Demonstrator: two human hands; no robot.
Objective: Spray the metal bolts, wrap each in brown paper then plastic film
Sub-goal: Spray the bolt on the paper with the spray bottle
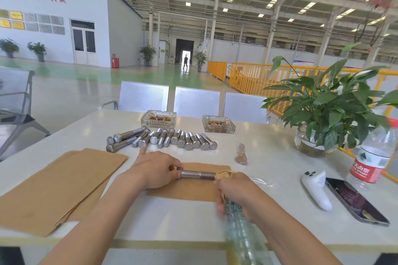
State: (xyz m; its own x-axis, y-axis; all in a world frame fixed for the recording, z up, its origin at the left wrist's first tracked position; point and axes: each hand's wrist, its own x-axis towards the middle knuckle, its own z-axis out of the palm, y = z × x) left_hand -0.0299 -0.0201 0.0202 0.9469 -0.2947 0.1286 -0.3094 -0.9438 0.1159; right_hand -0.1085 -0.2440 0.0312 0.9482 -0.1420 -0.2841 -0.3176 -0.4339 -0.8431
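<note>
The left hand [158, 169] pinched the head end of a metal bolt [197, 175], fingers curled round it, and held it lying crosswise on a single sheet of brown paper [187, 189] at the near middle of the table [269, 150]. The right hand [239, 193] gripped a clear spray bottle [241, 228] by the neck, its yellowish nozzle [224, 174] touching or just beside the threaded tip of the bolt. The bottle's body ran back toward the person and looked blurred.

To the left of that sheet lay a stack of brown paper [58, 187], reaching to the near left edge of the table. Beyond the hands a row of bolts [172, 139] lay side by side, heads toward the person, with a few more lying crosswise at the left end of the row. Behind them stood two glass trays [218, 124] holding small brownish bits. A small wrapped brown bundle [241, 154] lay to the right of the row. A patch of plastic film [261, 182] lay just right of the right hand. Further right were a white controller [315, 189], a phone [355, 202], a water bottle [372, 157] with a red label, and a potted plant [329, 105] in a glass bowl.
</note>
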